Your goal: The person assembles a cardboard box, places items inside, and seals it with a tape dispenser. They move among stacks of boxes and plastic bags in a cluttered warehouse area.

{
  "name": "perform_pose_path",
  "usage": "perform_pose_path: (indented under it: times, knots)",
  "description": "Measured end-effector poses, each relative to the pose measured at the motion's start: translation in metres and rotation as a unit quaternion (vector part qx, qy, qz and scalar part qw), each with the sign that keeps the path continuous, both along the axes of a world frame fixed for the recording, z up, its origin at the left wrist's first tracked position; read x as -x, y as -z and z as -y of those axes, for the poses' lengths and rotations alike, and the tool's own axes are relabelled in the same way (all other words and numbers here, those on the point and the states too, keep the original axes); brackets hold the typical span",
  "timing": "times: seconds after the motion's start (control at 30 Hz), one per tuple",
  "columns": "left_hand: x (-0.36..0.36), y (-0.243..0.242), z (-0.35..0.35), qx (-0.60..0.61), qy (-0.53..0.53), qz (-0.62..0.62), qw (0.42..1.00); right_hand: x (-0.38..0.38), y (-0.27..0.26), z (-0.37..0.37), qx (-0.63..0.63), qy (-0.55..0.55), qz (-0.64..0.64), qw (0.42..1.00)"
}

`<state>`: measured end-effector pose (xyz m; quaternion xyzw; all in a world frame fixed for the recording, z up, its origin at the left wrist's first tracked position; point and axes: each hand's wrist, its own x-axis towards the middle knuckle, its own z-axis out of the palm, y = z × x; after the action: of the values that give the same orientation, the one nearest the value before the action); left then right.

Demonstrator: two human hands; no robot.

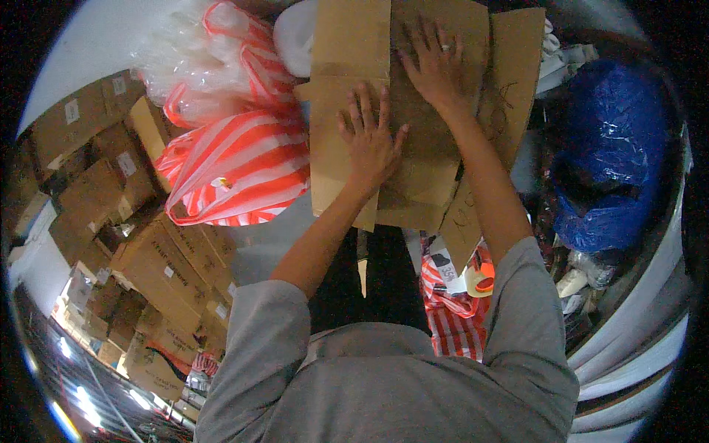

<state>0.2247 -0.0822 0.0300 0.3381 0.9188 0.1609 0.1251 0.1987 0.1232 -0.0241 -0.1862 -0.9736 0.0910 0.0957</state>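
Observation:
A cardboard box (421,183) lies in front of me with its flaps spread, and its right flap bears handwriting. My left hand (371,138) rests palm down, fingers apart, across the edge of the left flap (338,138). Farther up, my right hand (435,69) presses flat on the brown cardboard, fingers spread, with a ring on one finger. Neither hand grips anything. Close beside the left flap bulges a red-and-white striped plastic bag (249,166). Below the box's right side is a roll of tape (481,277) with an orange core, near a printed card (450,274).
Clear plastic bags (194,66) with red stripes lie at upper left. Stacked cardboard cartons (160,266) fill the left side. A blue plastic-wrapped bundle (609,144) stands at right. More striped bag material (457,332) hangs near my right sleeve.

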Motion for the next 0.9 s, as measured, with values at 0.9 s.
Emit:
perform_pose_path:
  times: [0.9]
  knots:
    - [0.125,0.0,-0.035,0.081,0.278,-0.125,0.949,-0.001,0.007,-0.019,0.018,0.002,0.091,0.996]
